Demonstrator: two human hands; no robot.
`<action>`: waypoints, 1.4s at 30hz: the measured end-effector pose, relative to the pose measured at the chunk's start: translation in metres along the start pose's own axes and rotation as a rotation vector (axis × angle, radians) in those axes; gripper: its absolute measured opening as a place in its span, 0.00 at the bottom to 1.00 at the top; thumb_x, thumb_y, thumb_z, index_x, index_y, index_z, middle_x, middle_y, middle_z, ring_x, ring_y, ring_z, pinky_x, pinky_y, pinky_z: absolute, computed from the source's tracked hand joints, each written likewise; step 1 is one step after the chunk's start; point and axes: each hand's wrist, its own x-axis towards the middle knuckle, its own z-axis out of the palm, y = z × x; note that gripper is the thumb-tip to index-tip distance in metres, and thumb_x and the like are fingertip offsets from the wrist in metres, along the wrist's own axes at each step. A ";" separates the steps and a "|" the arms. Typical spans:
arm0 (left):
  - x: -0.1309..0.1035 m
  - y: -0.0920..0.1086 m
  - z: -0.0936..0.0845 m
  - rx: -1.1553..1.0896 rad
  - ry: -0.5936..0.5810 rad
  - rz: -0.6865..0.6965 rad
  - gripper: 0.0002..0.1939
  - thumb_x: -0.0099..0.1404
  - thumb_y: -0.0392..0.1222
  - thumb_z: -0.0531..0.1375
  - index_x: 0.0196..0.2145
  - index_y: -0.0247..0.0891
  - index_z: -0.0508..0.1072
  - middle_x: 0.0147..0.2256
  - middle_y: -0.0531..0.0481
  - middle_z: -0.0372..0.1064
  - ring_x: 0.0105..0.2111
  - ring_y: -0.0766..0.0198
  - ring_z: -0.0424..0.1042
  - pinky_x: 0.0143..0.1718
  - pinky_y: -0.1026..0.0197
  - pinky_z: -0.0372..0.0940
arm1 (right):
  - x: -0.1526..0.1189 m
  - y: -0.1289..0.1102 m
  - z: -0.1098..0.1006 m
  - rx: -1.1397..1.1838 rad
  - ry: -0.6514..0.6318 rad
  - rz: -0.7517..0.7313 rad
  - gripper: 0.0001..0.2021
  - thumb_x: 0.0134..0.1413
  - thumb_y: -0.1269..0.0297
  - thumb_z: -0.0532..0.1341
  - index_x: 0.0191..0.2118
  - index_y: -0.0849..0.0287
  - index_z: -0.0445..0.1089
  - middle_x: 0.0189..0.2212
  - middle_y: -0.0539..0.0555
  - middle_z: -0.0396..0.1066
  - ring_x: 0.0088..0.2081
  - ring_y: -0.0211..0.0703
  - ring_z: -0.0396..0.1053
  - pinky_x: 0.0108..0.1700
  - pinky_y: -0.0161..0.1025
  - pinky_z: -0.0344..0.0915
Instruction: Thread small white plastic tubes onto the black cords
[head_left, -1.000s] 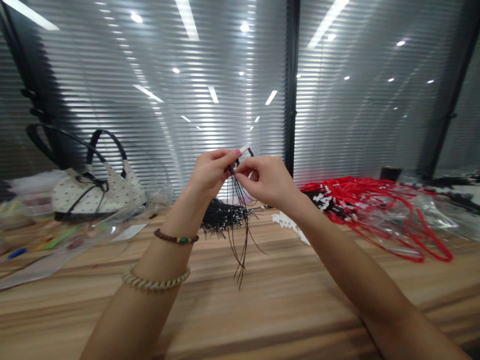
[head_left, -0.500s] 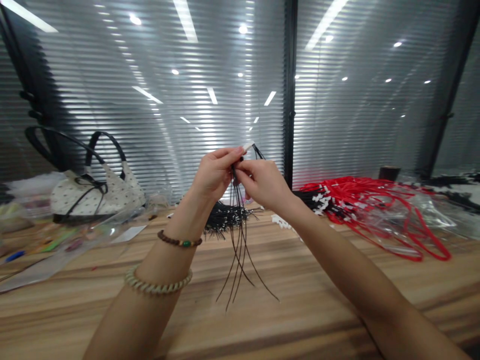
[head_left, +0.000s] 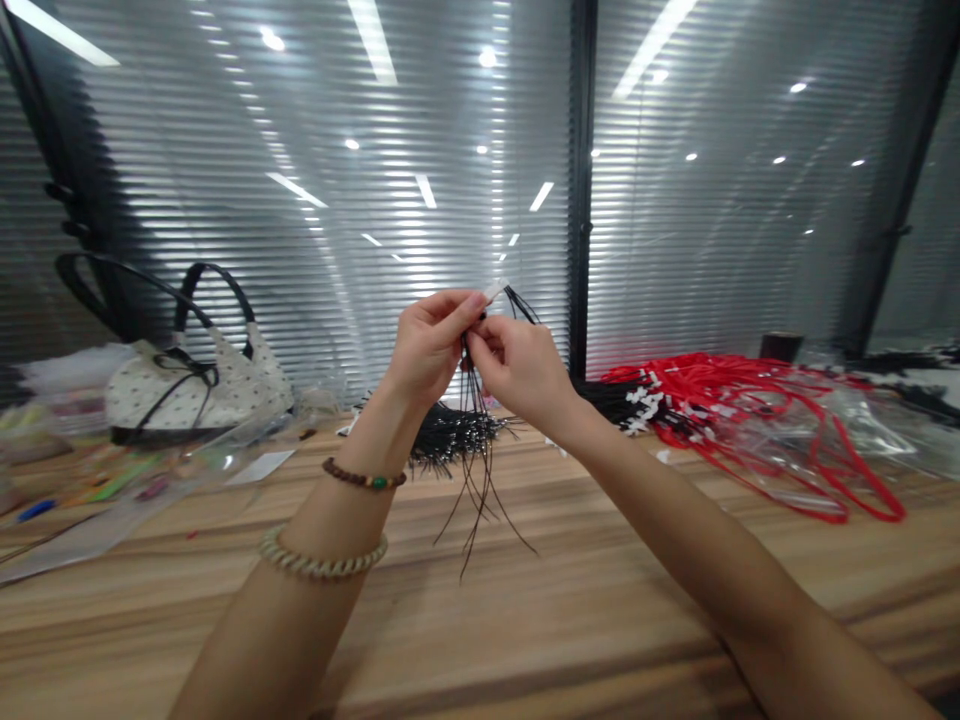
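My left hand (head_left: 431, 345) and my right hand (head_left: 525, 365) meet at mid-height above the table, both with fingers pinched together. Between them is a bundle of thin black cords (head_left: 474, 440), whose loose ends hang down below my fingers. A small white tag (head_left: 495, 290) sticks out above my left thumb, and several black cords run from it behind my right hand. My left fingers close on the tag and the cords at its base. My right fingertips grip the cords just beneath; the exact spot is hidden by the fingers.
On the wooden table (head_left: 420, 640) lies a black cord pile (head_left: 450, 438) behind my hands. Red cords with white tags (head_left: 712, 385) and clear plastic bags (head_left: 825, 430) are at right. A dotted handbag (head_left: 195, 390) stands left, near a blue pen (head_left: 36, 511).
The hanging cord ends have drawn up and sit higher than before. My right hand has shifted slightly up and left, while my left hand stays nearly in place on the tag.
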 end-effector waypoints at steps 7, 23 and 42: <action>0.006 -0.005 -0.008 -0.036 0.025 -0.044 0.06 0.56 0.38 0.69 0.23 0.40 0.79 0.21 0.56 0.67 0.21 0.70 0.64 0.23 0.67 0.61 | 0.000 0.005 0.001 -0.046 -0.002 -0.047 0.11 0.60 0.66 0.54 0.30 0.60 0.71 0.25 0.53 0.73 0.26 0.39 0.66 0.30 0.37 0.54; 0.004 -0.002 -0.006 0.010 -0.008 -0.080 0.09 0.55 0.43 0.70 0.23 0.40 0.76 0.19 0.57 0.61 0.14 0.70 0.61 0.11 0.65 0.52 | 0.001 0.013 0.004 0.165 -0.037 -0.039 0.15 0.64 0.64 0.55 0.25 0.59 0.67 0.22 0.50 0.73 0.26 0.37 0.68 0.32 0.34 0.58; 0.003 -0.003 -0.003 0.036 0.018 -0.106 0.11 0.48 0.45 0.73 0.20 0.40 0.76 0.15 0.59 0.60 0.11 0.72 0.57 0.09 0.65 0.48 | 0.003 0.016 0.010 0.313 -0.108 0.035 0.11 0.60 0.66 0.55 0.26 0.59 0.66 0.23 0.50 0.74 0.21 0.34 0.69 0.30 0.34 0.63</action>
